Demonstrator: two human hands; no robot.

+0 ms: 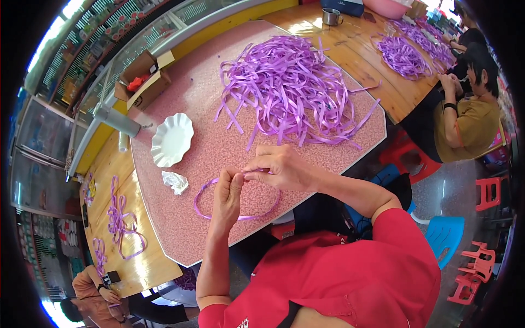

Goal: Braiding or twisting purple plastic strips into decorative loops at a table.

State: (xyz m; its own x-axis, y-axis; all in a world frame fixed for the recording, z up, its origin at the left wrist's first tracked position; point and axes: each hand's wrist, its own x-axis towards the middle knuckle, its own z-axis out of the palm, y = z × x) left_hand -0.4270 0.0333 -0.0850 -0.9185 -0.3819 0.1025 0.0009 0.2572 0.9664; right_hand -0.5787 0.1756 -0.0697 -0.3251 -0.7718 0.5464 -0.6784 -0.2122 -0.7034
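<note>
Over the near part of the pink speckled table [213, 136], my two hands meet fingertip to fingertip. A purple ribbon [245, 218] hangs between them in a loop that rests on the tabletop. My left hand [227, 192] pinches it between thumb and fingers. From the right, my right hand [280, 168] pinches the same ribbon close by. The exact spot where its ends meet is hidden by my fingers. Just beyond my hands lies a large tangled heap of purple ribbons [290, 87].
Left of my hands are a white fluted dish [172, 140] and a crumpled white tissue [175, 182]. Behind them stand a grey-green bottle [116, 120] and an opened cardboard box [147, 90]. More purple ribbons [403, 57] lie before a person [465, 120] seated at right; another person [101, 295] sits lower left.
</note>
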